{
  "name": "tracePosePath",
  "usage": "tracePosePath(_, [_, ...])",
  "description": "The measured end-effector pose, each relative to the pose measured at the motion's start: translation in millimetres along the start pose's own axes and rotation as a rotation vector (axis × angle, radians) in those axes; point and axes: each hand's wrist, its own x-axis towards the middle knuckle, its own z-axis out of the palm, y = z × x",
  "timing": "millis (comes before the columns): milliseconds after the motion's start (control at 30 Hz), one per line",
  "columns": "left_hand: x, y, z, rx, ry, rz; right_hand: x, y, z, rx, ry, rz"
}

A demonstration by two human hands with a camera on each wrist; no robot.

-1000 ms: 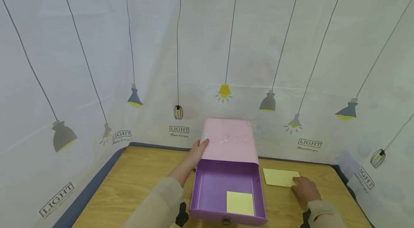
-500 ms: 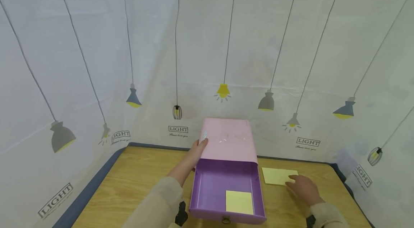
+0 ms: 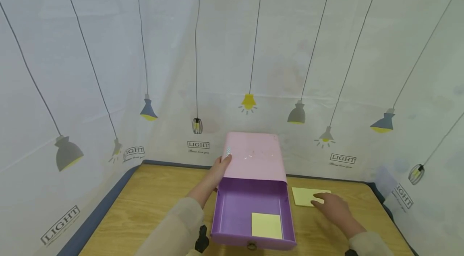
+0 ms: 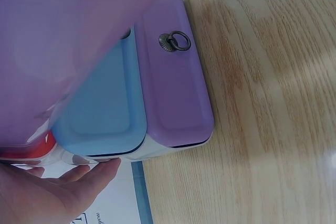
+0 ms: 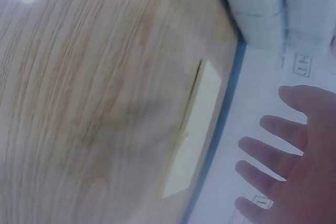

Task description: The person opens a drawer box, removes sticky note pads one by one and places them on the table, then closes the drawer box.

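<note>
A small drawer cabinet with a pink top (image 3: 253, 155) stands near the back of the table, its purple top drawer (image 3: 232, 203) pulled out. Inside the drawer, at its front right, lies a square pale-yellow sticky note pad (image 3: 266, 225). My left hand (image 3: 220, 168) rests against the cabinet's left side, thumb on the top edge; its fingers look fairly straight in the left wrist view. To the cabinet's right, a rectangular yellow pad (image 3: 302, 196) lies on the table. Over its right end hovers my right hand (image 3: 333, 207), fingers spread and holding nothing; the right wrist view shows them apart from the pad.
Below the open drawer, the left wrist view shows a shut blue drawer (image 4: 107, 98) and a shut purple drawer (image 4: 173, 82) with a ring pull (image 4: 176, 41). Behind the wooden table (image 3: 166, 191) hangs a white sheet (image 3: 224, 46) printed with lamps.
My right hand has lifted off the yellow pad on the table and shifted slightly left, its fingers now apart from it. The left hand and the drawer stay as they were.
</note>
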Motion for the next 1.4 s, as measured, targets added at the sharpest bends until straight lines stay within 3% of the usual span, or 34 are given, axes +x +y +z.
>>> tracePosePath(600, [2.1,-0.2,2.5,-0.007,0.019,0.027,-27.9,-70.8,-38.1,0.129,0.268,-0.217])
tracePosePath(967, [2.7,-0.5,1.5,0.008,0.004,0.049,-44.2,-109.8,-57.1,0.159,0.467,-0.481])
tracePosePath(1167, [1.9,-0.1,1.8,0.004,0.006,0.039,-51.9,-125.0,-63.3,0.247,0.457,-0.591])
tracePosePath(1300, [1.4,0.7,1.4,-0.004,0.005,0.039,-54.7,-132.4,-63.7,0.224,0.381,-0.633])
tracePosePath(1400, [1.9,0.0,1.0,-0.004,0.006,0.039,-56.6,-138.9,-65.7,0.184,0.276,-0.685])
